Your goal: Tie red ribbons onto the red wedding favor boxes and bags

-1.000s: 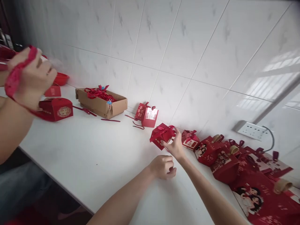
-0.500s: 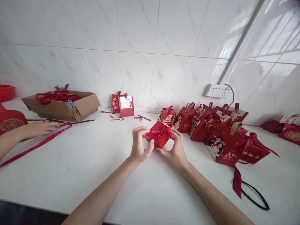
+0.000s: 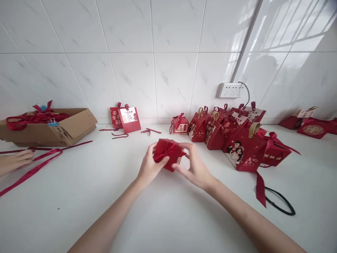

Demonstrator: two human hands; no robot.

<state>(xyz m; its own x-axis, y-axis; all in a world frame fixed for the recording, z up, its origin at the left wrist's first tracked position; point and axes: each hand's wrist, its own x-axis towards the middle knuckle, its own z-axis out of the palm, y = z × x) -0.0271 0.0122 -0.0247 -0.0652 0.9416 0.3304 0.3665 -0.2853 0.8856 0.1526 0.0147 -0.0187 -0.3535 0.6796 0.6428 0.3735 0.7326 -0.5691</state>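
A small red gift box (image 3: pixel 170 160) with a red ribbon bow (image 3: pixel 167 149) on top is held tilted just above the white table. My left hand (image 3: pixel 151 165) grips its left side, thumb lying across the front by the bow. On the right side my right hand (image 3: pixel 196 168) spans the box, fingertips at the upper corner near a ribbon tail and thumb at the lower edge. The right thumb is slightly blurred. The box's underside and back are hidden.
Several red gift boxes (image 3: pixel 243 151) stand at the right, beside a loose ribbon (image 3: pixel 260 189) and a black loop (image 3: pixel 283 207). Red cards (image 3: pixel 130 121) lean on the wall. At left are a cardboard box (image 3: pixel 71 124) of ribbons and another person's hand (image 3: pixel 19 160) beside ribbon.
The gift box has been turned in my hands, and its bow now faces me more. My right fingers have shifted along its right edge. The camera view has swung right.
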